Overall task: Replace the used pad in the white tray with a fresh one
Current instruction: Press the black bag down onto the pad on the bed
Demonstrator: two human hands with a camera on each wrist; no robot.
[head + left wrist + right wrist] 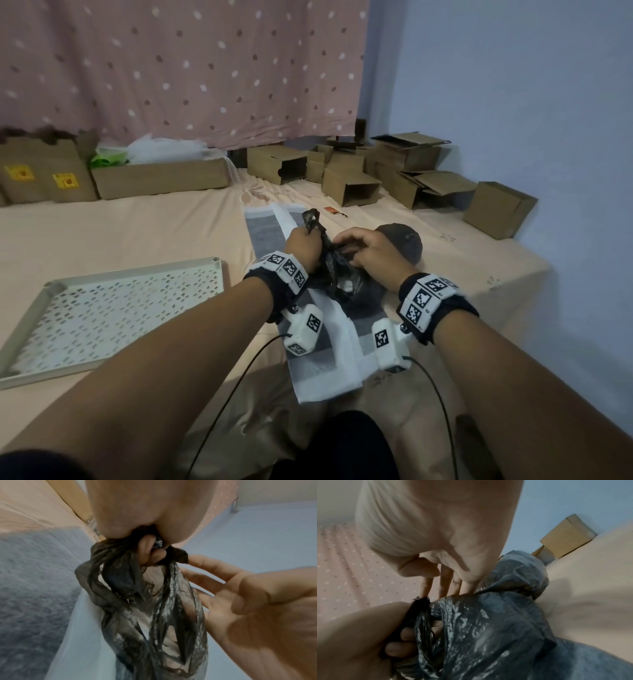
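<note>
The white perforated tray (120, 308) lies bare on the bed at the left. A grey-and-white pad (267, 233) is spread on the sheet in the middle, partly under my wrists; its grey face (34, 588) fills the left of the left wrist view. Above the pad I hold a crumpled black plastic bag (337, 270). My left hand (305, 240) grips the bag's bunched neck (120, 563), fingers curled round it (150, 557). My right hand (366, 250) reaches in from the right, its straight fingers (447, 585) touching the bag's top edge (488, 628).
A dark rounded bundle (404, 240) sits just behind my right hand. Several cardboard boxes (376, 171) crowd the back and right of the bed, below a dotted pink curtain (171, 68). The bed's edge (548, 274) drops off at the right by a blue wall.
</note>
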